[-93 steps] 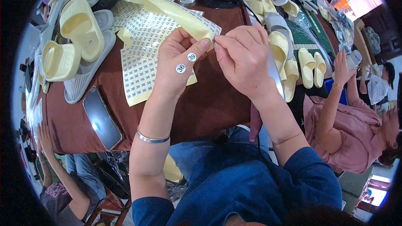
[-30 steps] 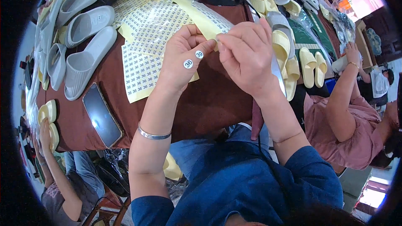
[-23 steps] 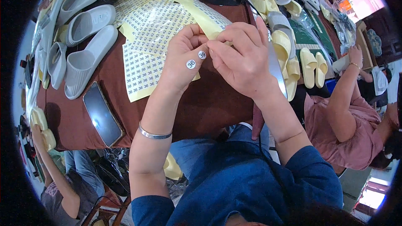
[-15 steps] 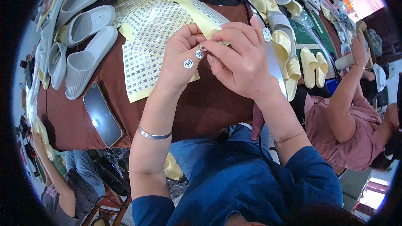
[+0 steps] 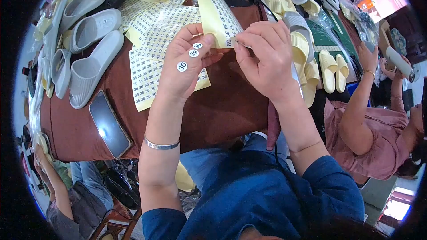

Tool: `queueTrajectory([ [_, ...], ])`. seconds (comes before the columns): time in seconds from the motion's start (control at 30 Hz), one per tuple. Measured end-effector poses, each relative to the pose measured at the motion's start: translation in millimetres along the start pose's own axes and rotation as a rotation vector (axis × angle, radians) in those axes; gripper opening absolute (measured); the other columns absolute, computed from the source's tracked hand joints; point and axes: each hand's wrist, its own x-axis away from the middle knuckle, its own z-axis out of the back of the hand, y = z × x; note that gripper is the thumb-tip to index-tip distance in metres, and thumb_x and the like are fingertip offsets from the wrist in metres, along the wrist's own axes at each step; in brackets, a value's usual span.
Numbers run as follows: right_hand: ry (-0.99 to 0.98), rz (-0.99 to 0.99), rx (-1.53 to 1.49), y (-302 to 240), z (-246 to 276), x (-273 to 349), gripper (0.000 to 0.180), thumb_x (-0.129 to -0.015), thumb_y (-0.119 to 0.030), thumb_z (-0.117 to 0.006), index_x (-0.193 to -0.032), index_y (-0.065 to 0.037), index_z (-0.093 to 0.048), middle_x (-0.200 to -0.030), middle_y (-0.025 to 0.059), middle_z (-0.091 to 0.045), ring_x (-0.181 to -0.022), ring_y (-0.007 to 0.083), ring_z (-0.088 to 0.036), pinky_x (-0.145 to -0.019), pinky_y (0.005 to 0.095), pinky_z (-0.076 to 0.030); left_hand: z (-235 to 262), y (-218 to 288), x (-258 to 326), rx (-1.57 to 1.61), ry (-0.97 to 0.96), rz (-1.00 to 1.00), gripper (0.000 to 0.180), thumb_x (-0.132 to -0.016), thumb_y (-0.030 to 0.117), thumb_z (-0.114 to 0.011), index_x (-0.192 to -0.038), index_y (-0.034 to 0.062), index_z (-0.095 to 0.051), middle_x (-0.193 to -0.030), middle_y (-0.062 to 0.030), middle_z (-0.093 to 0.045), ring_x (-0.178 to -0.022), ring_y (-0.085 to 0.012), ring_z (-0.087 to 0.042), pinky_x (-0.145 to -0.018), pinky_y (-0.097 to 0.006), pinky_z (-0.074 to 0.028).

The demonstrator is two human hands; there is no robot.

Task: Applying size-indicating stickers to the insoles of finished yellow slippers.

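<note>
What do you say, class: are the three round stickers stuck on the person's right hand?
No, the three round stickers are on the left hand.

We see a brown-covered table (image 5: 218,120) across the middle and a wooden chair (image 5: 120,210) at near left. On the right we find 2 bright spots: a far opening (image 5: 381,1) beside dark woodwork (image 5: 404,23), and a near opening (image 5: 399,207) beyond greyish floor (image 5: 376,195).

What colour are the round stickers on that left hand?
White with dark print: the round stickers on the left hand show best in the head view.
</note>
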Motion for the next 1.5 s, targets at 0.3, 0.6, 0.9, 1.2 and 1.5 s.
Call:
queueTrajectory([
  [0.3, -0.059, 0.020, 0.043, -3, -3, 2, 0.008, -0.078, -0.013, -0.073, -0.085, -0.013, -0.069, -0.089, 0.0014, -0.062, -0.094, 0.0227, -0.059, -0.100, 0.0455, -0.035, -4, -2, 0, -0.025, 0.008, 0.003, 0.024, -0.096, 0.011, -0.066, -0.116, 0.0028, -0.056, -0.105, -0.0093, -0.069, -0.091, -0.0168, -0.069, -0.084, -0.032, -0.057],
  [0.6, -0.063, -0.017, 0.042, -4, -6, 3, 0.009, -0.079, -0.014, -0.073, -0.086, -0.010, -0.069, -0.093, 0.0029, -0.068, -0.096, 0.0232, -0.062, -0.103, 0.0487, -0.035, -5, -9, -1, -0.003, 0.027, -0.030, 0.023, -0.093, 0.006, -0.068, -0.113, 0.0003, -0.058, -0.105, -0.0091, -0.069, -0.092, -0.0150, -0.068, -0.084, -0.030, -0.057],
  [0.9, -0.061, -0.003, 0.063, -4, -8, 4, 0.009, -0.079, -0.013, -0.073, -0.086, -0.008, -0.069, -0.092, 0.0027, -0.069, -0.095, 0.0235, -0.063, -0.098, 0.0468, -0.039, -5, -8, 0, -0.044, 0.048, -0.023, 0.020, -0.092, 0.005, -0.070, -0.109, -0.0001, -0.061, -0.102, -0.0070, -0.070, -0.090, -0.0112, -0.066, -0.082, -0.025, -0.054],
  [1.2, -0.055, -0.035, -0.038, 1, -8, 4, 0.007, -0.081, -0.012, -0.071, -0.085, -0.007, -0.067, -0.090, 0.0050, -0.069, -0.092, 0.0255, -0.064, -0.092, 0.0463, -0.043, -11, -9, 2, -0.127, 0.028, -0.094, 0.017, -0.091, 0.005, -0.071, -0.106, 0.0002, -0.063, -0.099, -0.0048, -0.069, -0.088, -0.0070, -0.063, -0.080, -0.021, -0.051],
  [1.5, -0.062, -0.034, -0.027, 2, -7, 5, 0.008, -0.081, -0.010, -0.070, -0.086, -0.006, -0.065, -0.092, 0.0064, -0.069, -0.091, 0.0275, -0.064, -0.090, 0.0468, -0.044, -9, -10, 0, -0.079, 0.010, -0.087, 0.018, -0.092, 0.004, -0.070, -0.108, -0.0003, -0.062, -0.100, -0.0052, -0.069, -0.090, -0.0074, -0.064, -0.082, -0.021, -0.051],
])
